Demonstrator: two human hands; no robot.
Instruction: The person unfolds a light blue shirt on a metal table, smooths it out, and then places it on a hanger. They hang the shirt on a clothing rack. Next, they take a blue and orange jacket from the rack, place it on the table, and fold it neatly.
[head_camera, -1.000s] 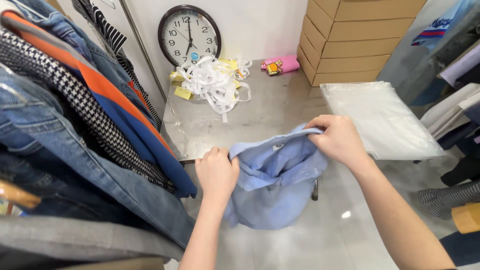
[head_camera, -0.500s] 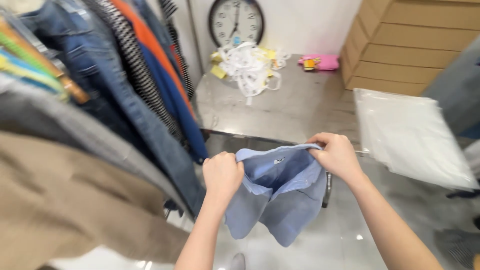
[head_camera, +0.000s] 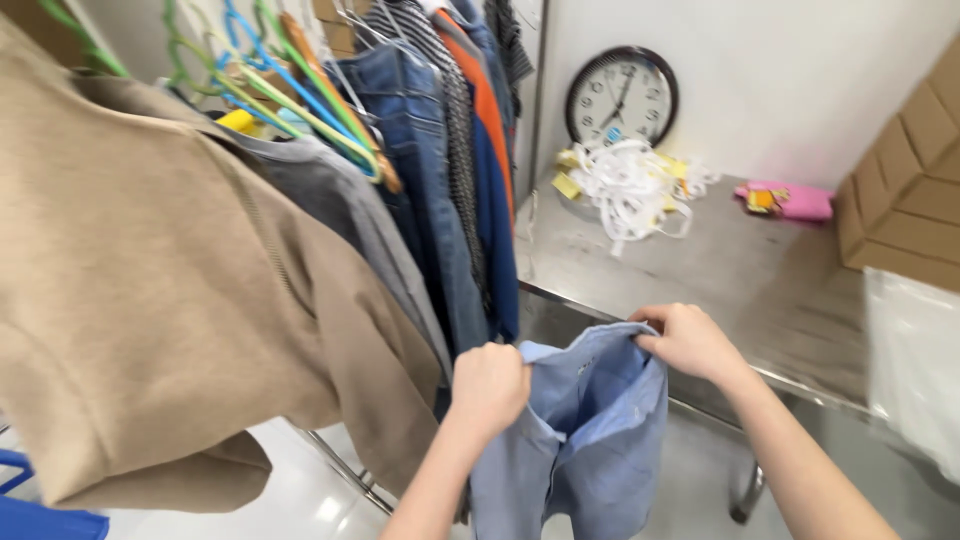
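A light blue garment (head_camera: 585, 440) hangs between my two hands, its top edge held open. My left hand (head_camera: 490, 385) is closed on the garment's left edge, close to the hanging clothes. My right hand (head_camera: 685, 340) grips the right edge, just in front of the metal table's rim (head_camera: 600, 300). The cloth's lower part drops out of view at the bottom.
A clothes rack on the left carries a tan top (head_camera: 170, 290), a grey garment (head_camera: 340, 210), denim (head_camera: 425, 150) and coloured hangers (head_camera: 290, 90). On the table lie a white strap bundle (head_camera: 625, 185), a wall clock (head_camera: 620, 95), a pink item (head_camera: 790, 200), cardboard boxes (head_camera: 905, 190) and a clear plastic bag (head_camera: 915, 360).
The view has swung left toward the rack, bringing the tan top into sight. Both hands kept hold of the blue garment, which now hangs longer below them.
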